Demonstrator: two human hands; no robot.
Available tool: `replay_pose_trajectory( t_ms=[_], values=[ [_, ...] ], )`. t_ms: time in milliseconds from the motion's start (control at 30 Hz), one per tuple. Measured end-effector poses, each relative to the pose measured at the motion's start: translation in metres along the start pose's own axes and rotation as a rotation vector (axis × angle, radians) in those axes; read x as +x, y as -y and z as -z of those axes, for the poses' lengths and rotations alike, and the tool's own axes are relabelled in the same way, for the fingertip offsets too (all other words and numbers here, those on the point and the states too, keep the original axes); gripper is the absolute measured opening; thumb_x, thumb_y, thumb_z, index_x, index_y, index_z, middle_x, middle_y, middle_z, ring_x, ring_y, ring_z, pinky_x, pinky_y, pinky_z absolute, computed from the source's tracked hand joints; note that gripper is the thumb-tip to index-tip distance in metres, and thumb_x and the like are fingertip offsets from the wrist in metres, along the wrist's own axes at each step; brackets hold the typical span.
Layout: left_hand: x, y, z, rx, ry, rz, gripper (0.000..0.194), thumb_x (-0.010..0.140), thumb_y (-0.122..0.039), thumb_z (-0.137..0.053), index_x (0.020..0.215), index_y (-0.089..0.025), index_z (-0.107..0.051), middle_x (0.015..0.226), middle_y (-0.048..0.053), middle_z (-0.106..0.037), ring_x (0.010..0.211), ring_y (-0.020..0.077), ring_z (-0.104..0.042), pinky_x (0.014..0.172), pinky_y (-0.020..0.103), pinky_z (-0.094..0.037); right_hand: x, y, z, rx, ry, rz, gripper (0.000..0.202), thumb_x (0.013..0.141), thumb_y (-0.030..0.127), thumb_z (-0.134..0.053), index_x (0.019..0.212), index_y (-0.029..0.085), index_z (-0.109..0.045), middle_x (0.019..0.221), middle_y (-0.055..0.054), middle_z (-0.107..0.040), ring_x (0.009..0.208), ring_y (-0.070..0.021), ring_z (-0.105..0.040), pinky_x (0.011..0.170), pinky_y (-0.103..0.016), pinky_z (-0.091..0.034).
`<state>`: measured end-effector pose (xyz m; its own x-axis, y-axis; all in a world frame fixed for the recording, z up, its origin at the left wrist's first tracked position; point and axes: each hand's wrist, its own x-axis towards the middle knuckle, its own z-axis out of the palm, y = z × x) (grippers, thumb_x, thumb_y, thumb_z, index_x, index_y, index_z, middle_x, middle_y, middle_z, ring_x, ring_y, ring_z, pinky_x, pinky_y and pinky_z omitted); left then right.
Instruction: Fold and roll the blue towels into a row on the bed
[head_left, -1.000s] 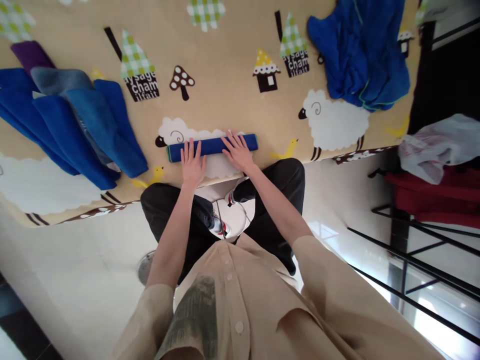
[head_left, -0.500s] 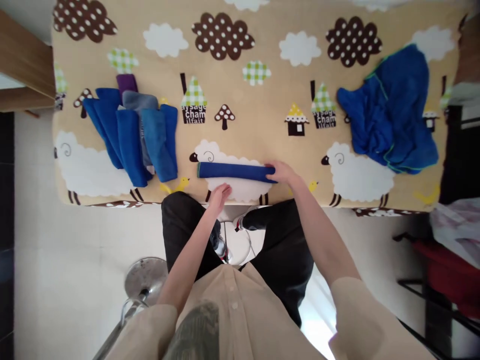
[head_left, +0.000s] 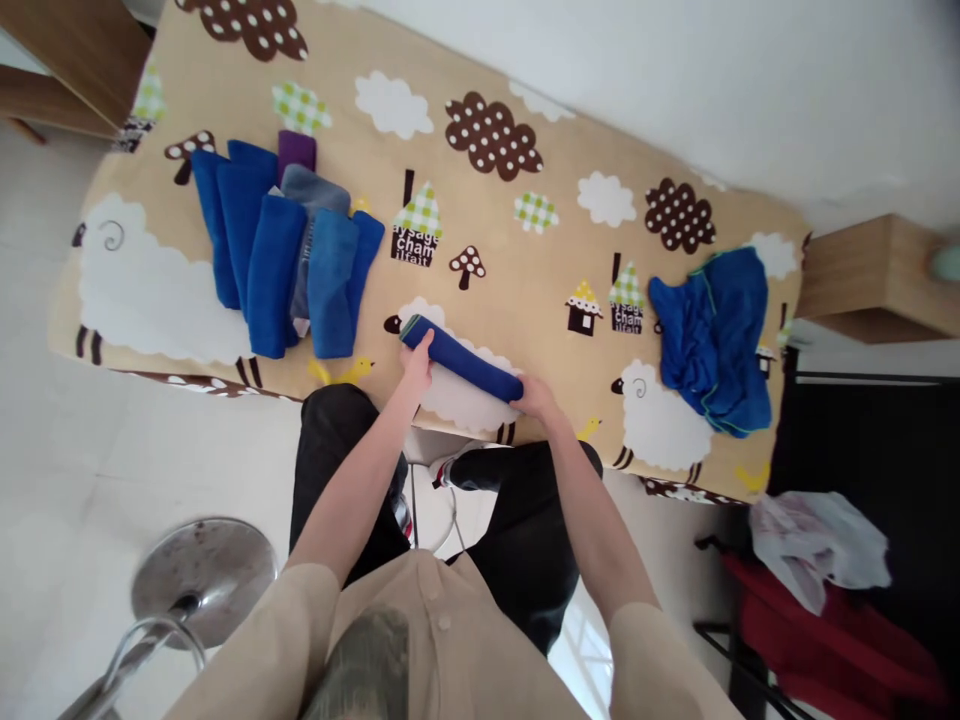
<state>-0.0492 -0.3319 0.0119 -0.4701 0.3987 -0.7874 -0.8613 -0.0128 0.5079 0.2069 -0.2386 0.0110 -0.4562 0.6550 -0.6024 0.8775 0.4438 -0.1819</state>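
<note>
A dark blue towel (head_left: 469, 364), folded into a long narrow strip with a green edge, lies across the printed sheep in front of me. My left hand (head_left: 418, 364) grips its left end, thumb on top. At the right end my right hand (head_left: 534, 397) has its fingers closed round the cloth. Off to the left is a group of folded towels in blue, grey-blue and purple, among them a bright blue one (head_left: 274, 275) and a lighter blue one (head_left: 332, 285). A crumpled blue towel (head_left: 712, 340) with green edging lies at the far right.
The bed (head_left: 525, 260) has a beige printed cover. A wooden cabinet (head_left: 874, 280) stands beyond its right end, below a white wall. On the floor at the left is a round metal stool base (head_left: 225, 575). A plastic bag (head_left: 817, 540) lies over red fabric (head_left: 832, 640) at the right.
My left hand has moved up from beside the strip and taken hold of its left end. The towel now looks tilted, its right end lower. The camera view has turned.
</note>
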Motion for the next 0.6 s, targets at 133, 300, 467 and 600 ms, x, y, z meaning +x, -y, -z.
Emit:
replay_pose_trajectory(
  t_ms=[133,300,467,600],
  values=[
    [-0.008,-0.043,-0.014,0.101,0.226,-0.105,0.058,0.068,-0.03,-0.089,0.12,-0.021,-0.064,0.113,0.01,-0.073,0.106,0.0231,-0.07,0.098,0.041,-0.057,-0.01,0.029,-0.007,0.104,-0.122,-0.064,0.04,0.073,0.025,-0.07,0.111,0.017,-0.068,0.099,-0.012,-0.074,0.095,-0.0302,-0.07,0.084,-0.037,-0.054],
    [-0.032,-0.112,-0.032,0.333,0.525,-0.346,0.048,0.07,-0.037,-0.086,0.11,-0.019,-0.068,0.109,0.01,-0.073,0.113,0.0281,-0.067,0.101,0.046,-0.055,-0.008,0.088,-0.02,0.403,-0.339,-0.026,0.028,0.072,0.028,-0.065,0.098,0.019,-0.067,0.09,-0.007,-0.073,0.087,-0.0258,-0.069,0.082,-0.036,-0.055],
    [-0.091,-0.185,-0.037,0.646,0.754,-0.739,0.049,0.068,-0.044,-0.086,0.106,-0.017,-0.071,0.106,0.008,-0.073,0.113,0.0307,-0.066,0.103,0.05,-0.053,0.006,0.177,-0.021,0.745,-0.454,0.151,0.035,0.07,0.035,-0.07,0.1,0.017,-0.066,0.096,-0.008,-0.075,0.086,-0.0257,-0.069,0.08,-0.039,-0.057],
    [-0.129,-0.225,-0.03,0.815,0.904,-0.919,0.046,0.069,-0.045,-0.085,0.102,-0.017,-0.072,0.102,0.008,-0.073,0.107,0.0287,-0.067,0.102,0.048,-0.054,0.017,0.246,-0.006,0.928,-0.466,0.249,0.041,0.07,0.046,-0.077,0.098,0.017,-0.065,0.094,-0.009,-0.075,0.089,-0.0278,-0.07,0.08,-0.042,-0.059]
  ],
)
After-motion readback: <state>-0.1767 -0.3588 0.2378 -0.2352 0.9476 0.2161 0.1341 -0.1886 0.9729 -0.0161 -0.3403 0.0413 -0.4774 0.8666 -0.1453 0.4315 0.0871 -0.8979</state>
